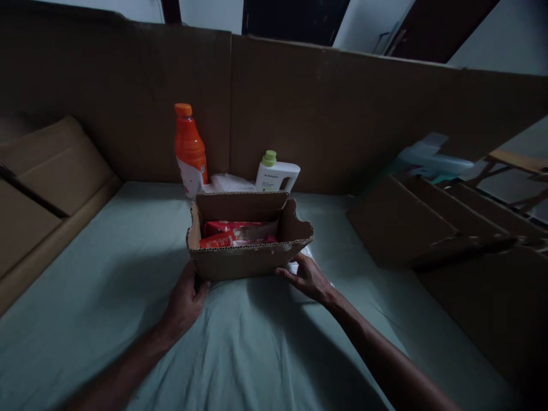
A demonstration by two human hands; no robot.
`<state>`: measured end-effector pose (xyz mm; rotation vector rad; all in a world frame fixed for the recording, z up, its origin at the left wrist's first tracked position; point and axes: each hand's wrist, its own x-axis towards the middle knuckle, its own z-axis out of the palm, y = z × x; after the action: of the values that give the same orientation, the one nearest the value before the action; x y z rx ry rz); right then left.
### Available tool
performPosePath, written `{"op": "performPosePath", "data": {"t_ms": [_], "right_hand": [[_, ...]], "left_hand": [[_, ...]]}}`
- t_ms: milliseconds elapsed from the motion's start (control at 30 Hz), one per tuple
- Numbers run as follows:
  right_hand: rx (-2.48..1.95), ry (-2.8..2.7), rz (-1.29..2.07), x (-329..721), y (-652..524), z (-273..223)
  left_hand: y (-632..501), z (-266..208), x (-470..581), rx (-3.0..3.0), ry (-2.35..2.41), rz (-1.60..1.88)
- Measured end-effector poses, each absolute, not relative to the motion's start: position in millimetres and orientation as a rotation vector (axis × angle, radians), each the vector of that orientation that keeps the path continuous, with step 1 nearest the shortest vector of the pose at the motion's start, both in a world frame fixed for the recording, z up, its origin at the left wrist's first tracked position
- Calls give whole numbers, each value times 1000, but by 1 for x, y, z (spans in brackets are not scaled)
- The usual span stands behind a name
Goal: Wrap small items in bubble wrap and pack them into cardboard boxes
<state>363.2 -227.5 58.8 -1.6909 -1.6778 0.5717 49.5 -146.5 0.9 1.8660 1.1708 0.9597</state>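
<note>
An open cardboard box (pixel 244 264) is held between my two hands at the middle of the view. My left hand (pixel 186 299) grips its lower left corner, thumb in front and the other fingers partly hidden. At the lower right corner, my right hand (pixel 309 278) holds it with the thumb along the front and fingers out of sight behind. Inside lie red packets (pixel 218 238), one with a pale picture on it. Some clear bubble wrap (pixel 306 251) shows behind the box near my right hand.
Behind the box stand an orange bottle (pixel 190 149) and a white jug with a green cap (pixel 274 174), with clear plastic wrap (pixel 231 183) between them. Tall cardboard panels (pixel 282 103) wall the back. Cardboard boxes (pixel 406 222) stand right, another (pixel 64 165) left. Pale green cloth (pixel 240 354) covers the surface.
</note>
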Motion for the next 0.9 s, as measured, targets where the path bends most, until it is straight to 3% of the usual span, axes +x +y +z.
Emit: {"op": "performPosePath", "data": {"t_ms": [400,900], "right_hand": [[-1937,-1527,410,394,-253,51],[-1817,-1498,580,356,-187,59]], "left_hand": [[-133,37,102,1897,860,895],[-76,34,90,1747,1090,1068]]}}
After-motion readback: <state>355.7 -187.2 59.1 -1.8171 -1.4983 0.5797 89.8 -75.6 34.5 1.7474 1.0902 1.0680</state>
